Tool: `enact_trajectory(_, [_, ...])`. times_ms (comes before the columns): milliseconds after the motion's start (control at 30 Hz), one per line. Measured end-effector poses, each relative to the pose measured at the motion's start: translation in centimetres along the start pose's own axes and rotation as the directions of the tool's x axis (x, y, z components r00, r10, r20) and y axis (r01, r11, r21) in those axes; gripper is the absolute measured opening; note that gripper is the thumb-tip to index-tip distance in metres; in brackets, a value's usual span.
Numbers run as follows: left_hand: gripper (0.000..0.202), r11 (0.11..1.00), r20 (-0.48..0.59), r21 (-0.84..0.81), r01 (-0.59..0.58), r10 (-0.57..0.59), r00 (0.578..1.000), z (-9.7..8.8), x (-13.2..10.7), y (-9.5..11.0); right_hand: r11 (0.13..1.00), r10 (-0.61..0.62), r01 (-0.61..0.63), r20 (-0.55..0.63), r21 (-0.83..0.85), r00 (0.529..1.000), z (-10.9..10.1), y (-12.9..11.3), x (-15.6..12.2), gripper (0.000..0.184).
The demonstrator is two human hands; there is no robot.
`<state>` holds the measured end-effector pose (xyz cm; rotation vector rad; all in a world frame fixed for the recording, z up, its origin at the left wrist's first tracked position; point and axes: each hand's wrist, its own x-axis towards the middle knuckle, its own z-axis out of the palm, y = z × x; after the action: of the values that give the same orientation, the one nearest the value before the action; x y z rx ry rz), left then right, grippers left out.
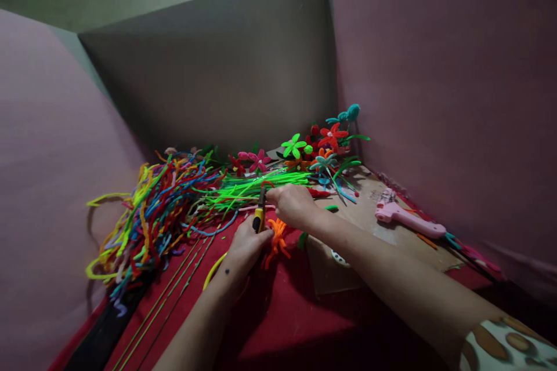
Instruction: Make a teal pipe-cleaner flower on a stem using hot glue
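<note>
My left hand is wrapped round a pair of pliers with yellow and black handles, jaws pointing up and away from me. Close against the jaws, my right hand is pinched on what looks like a red pipe cleaner, which curves over the tool's tip. Its fingertips are partly hidden. A tuft of orange pipe cleaners lies just below my right hand, beside the left thumb. Behind both hands lies a bundle of bright green pipe cleaners.
A big heap of mixed pipe cleaners spreads at the left. Finished pipe-cleaner flowers, including a green one and a red one, stand at the back. A pink glue gun rests on cardboard at right. Panels enclose the red-covered table.
</note>
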<state>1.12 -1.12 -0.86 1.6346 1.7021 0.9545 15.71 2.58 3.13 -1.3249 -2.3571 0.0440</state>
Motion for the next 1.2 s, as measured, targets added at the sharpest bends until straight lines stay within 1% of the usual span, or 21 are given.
enact_trajectory(200, [0.023, 0.998, 0.010, -0.065, -0.013, 0.014, 1.000, 0.0, 0.3, -0.4, 1.000, -0.026, 0.026, 0.002, 0.000, 1.000, -0.1, 0.1, 0.0, 0.025])
enact_trajectory(567, [0.016, 0.997, 0.000, -0.082, 0.006, -0.006, 1.000, -0.2, -0.1, -0.5, 1.000, -0.027, 0.027, 0.008, 0.008, 1.000, -0.2, -0.2, 0.0, 0.024])
enact_trajectory(833, [0.017, 0.996, 0.006, -0.084, 0.009, -0.009, 1.000, 0.0, -0.2, -0.7, 1.000, -0.022, 0.022, 0.004, 0.021, 1.000, -0.5, -0.6, -0.2, 0.020])
enact_trajectory(1033, [0.013, 0.997, 0.036, -0.077, 0.003, 0.000, 0.999, -0.1, -0.5, 0.1, 0.998, -0.010, 0.008, 0.023, 0.068, 1.000, -0.5, -0.2, 0.1, 0.022])
enact_trajectory(1200, [0.015, 0.996, 0.035, -0.091, 0.001, 0.002, 0.999, 0.1, -0.5, 0.2, 0.989, 0.018, -0.027, 0.064, 0.144, 0.998, -0.6, 0.2, 0.5, 0.023])
